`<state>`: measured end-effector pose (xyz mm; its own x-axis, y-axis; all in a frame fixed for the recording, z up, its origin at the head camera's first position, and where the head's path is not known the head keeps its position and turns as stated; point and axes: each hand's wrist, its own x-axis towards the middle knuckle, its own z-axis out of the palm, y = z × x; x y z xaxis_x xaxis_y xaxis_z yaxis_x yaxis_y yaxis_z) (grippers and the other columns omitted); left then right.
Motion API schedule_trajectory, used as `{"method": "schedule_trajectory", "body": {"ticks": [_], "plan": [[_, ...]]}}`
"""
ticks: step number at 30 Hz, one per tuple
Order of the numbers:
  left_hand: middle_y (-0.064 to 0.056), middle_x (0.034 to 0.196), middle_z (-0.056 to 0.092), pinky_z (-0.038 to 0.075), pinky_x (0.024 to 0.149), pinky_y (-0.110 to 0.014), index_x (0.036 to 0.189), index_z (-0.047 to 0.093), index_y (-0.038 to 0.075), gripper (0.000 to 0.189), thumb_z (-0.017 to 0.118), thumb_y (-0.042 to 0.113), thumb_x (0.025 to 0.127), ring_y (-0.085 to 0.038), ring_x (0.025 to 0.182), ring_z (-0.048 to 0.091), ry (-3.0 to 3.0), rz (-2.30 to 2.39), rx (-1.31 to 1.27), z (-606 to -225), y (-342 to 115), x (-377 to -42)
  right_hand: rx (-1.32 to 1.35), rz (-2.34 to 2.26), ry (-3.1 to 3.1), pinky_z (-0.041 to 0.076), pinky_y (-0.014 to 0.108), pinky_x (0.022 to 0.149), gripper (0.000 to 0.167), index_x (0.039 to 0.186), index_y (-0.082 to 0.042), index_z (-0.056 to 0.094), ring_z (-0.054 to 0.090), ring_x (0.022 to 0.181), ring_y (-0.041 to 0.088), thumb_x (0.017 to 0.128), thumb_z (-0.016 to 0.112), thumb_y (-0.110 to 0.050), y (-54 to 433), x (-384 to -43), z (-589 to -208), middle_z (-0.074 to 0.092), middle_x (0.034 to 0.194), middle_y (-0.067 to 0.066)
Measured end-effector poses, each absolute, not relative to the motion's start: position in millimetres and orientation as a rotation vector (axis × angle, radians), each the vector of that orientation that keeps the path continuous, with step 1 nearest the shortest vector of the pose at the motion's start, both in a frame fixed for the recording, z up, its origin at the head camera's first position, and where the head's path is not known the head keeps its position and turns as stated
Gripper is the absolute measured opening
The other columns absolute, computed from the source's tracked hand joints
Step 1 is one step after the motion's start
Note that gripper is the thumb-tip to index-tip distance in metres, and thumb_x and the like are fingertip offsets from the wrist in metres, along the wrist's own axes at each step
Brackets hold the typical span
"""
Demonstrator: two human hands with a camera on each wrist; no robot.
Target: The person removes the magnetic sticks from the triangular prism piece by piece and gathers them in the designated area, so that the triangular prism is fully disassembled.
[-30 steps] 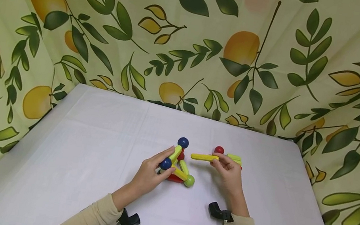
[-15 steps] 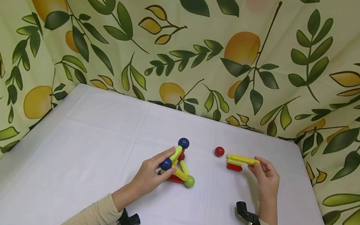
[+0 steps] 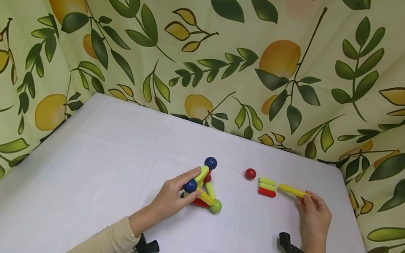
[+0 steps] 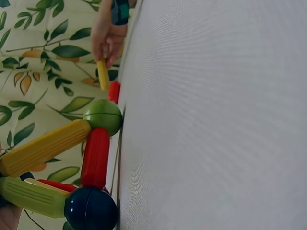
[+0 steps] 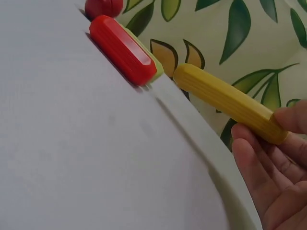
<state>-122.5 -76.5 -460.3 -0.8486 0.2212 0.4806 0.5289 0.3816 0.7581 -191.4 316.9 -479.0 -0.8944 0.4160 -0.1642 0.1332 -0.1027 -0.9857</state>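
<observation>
My left hand (image 3: 171,194) holds a small frame of coloured rods and balls by its upper blue ball (image 3: 190,186), thumb and fingers around it. The frame has a green ball (image 3: 216,206) at its right corner, another blue ball (image 3: 210,163) at the back and a red rod (image 4: 96,158) low down. Over at the right, my right hand (image 3: 316,217) pinches one end of a long yellow rod (image 3: 292,190). In the right wrist view that yellow rod (image 5: 230,100) is held above the tabletop, its free end pointing toward a red rod (image 5: 123,50).
A loose red ball (image 3: 250,174) lies right of the frame. Beside it, two light green rods (image 3: 267,181) and a short red rod (image 3: 266,192) lie side by side on the white table (image 3: 130,141). A leaf-patterned curtain (image 3: 207,55) surrounds the table's far side.
My right hand has carried the yellow rod rightward from near the frame, past the loose rods, to their right side. My left hand keeps its hold; the view has shifted slightly.
</observation>
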Motion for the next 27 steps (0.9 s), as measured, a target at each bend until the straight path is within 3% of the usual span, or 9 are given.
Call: {"method": "schedule_trajectory", "body": {"ticks": [12,16,22,27], "plan": [[-0.013,0.141,0.049,0.047,0.094,-0.028,0.136,0.049,0.001,0.056,0.071,0.011,0.085,-0.025,0.128,0.049,-2.332,-1.466,-0.667,-459.6,-75.6,-122.4,-0.689,1.943,-2.172,0.052,0.009,0.068,0.043,0.132,0.003,0.049,0.060,0.073,-0.005,0.096,0.053,-0.021,335.1,-207.0,-491.7,0.056,0.093,-0.011],[-0.015,0.141,0.049,0.048,0.094,-0.029,0.135,0.049,0.001,0.056,0.071,0.010,0.084,-0.025,0.127,0.050,-2.332,-1.467,-0.666,-460.1,-75.3,-122.5,-0.684,1.699,-2.366,0.048,0.004,0.070,0.042,0.133,-0.001,0.052,0.054,0.080,-0.008,0.097,0.052,-0.023,338.6,-211.4,-494.4,0.055,0.098,-0.011],[-0.019,0.139,0.049,0.048,0.093,-0.029,0.135,0.049,0.000,0.057,0.071,0.010,0.084,-0.026,0.127,0.050,-2.328,-1.457,-0.675,-461.2,-75.4,-122.9,-0.685,1.421,-2.552,0.040,0.011,0.083,0.042,0.134,-0.010,0.054,0.047,0.107,0.009,0.097,0.050,-0.031,340.4,-215.1,-496.5,0.057,0.115,0.002],[-0.019,0.139,0.049,0.048,0.094,-0.029,0.135,0.048,0.000,0.057,0.071,0.010,0.084,-0.025,0.127,0.050,-2.329,-1.445,-0.682,-461.1,-76.0,-123.4,-0.674,1.322,-2.582,0.039,0.017,0.081,0.040,0.132,-0.009,0.056,0.048,0.106,0.015,0.097,0.050,-0.027,338.6,-215.0,-499.2,0.057,0.120,0.009]]}}
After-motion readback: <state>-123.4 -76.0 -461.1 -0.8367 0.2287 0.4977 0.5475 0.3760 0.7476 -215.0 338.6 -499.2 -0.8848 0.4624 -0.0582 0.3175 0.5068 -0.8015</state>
